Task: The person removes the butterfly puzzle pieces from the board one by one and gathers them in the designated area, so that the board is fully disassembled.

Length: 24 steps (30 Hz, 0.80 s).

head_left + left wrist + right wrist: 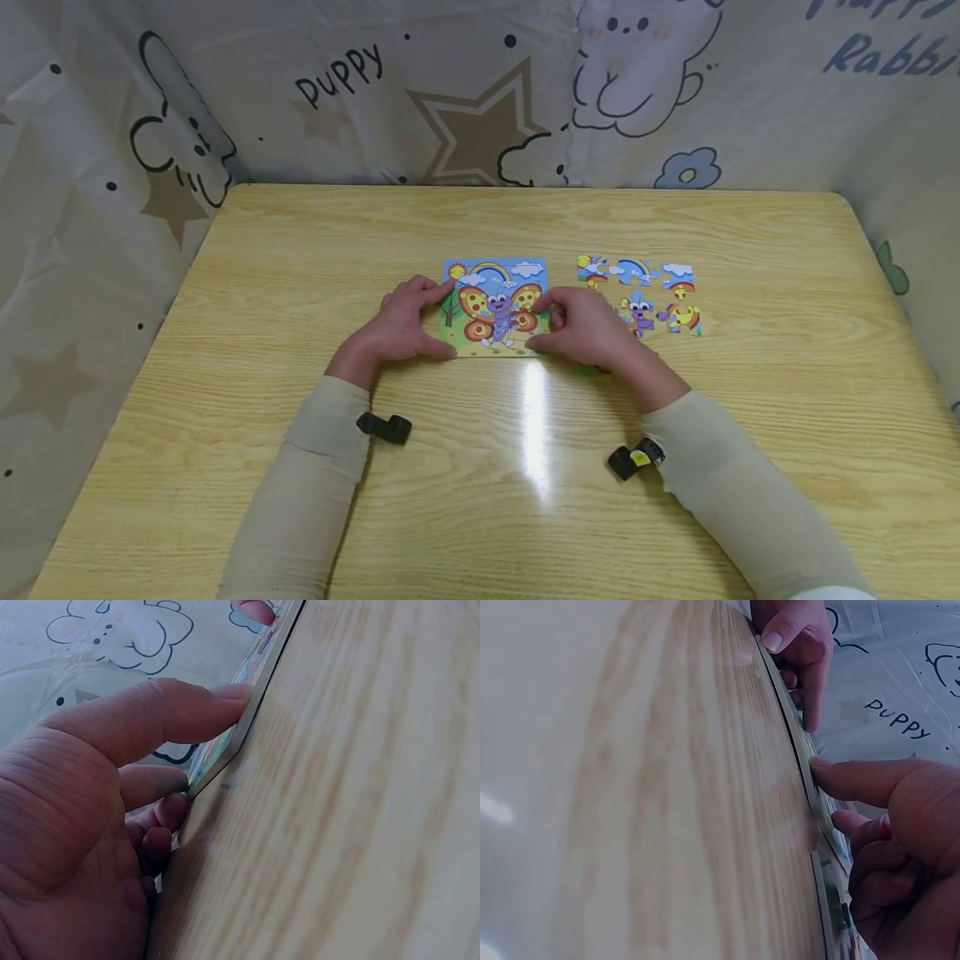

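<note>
A puzzle board (487,279) with a butterfly, rainbow and sun lies flat on the wooden table. At its left side, my left hand (405,321) holds it, index fingertip near the upper left and thumb at the lower left corner; the left wrist view shows the thumb on the board's edge (241,735). My right hand (588,325) grips the right side with bent thumb and index finger; its other fingers curl inward. Whether a separate piece is between those fingertips I cannot tell. Several loose puzzle pieces (636,271) lie beside the right hand, some partly hidden beneath it.
Wood-grain tabletop (300,233) surrounds the board and pieces. A printed cloth (465,50) hangs along the table's back and sides. Each sleeve carries a small black wrist camera, the left one (386,427) and the right one (633,458).
</note>
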Each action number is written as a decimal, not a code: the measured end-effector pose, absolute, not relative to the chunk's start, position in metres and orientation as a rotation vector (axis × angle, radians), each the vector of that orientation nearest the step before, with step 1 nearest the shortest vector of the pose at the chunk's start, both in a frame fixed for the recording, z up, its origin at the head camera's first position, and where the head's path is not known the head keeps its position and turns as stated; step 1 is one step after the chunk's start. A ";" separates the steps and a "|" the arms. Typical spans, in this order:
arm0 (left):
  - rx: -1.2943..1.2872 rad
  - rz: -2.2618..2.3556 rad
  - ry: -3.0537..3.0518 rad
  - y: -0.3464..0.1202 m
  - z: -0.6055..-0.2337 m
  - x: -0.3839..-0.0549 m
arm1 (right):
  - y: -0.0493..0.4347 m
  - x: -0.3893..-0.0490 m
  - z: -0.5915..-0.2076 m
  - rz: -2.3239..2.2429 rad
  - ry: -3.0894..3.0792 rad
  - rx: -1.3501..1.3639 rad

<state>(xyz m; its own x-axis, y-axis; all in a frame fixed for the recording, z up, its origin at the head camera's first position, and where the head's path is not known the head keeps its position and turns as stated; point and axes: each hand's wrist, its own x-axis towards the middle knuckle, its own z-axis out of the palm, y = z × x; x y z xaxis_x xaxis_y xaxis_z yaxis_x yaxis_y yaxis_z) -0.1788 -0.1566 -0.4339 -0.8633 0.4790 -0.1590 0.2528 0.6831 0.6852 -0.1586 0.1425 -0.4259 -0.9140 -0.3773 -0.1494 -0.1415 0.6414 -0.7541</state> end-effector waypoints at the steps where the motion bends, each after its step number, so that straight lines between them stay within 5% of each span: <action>1: 0.578 0.974 2.572 -0.157 -0.434 -0.179 | 0.142 -0.159 -0.426 -1.132 2.574 -0.419; 24: 0.580 0.980 2.569 -0.156 -0.432 -0.178 | 0.147 -0.157 -0.425 -1.135 2.592 -0.463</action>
<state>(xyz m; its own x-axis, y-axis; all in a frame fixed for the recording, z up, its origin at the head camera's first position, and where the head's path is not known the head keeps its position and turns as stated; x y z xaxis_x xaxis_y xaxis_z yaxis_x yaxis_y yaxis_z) -0.1778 -0.1561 -0.4321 -0.8628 0.4806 -0.1569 0.2539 0.6804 0.6874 -0.1574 0.1468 -0.4249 -0.9115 -0.3935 -0.1195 -0.1792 0.6415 -0.7459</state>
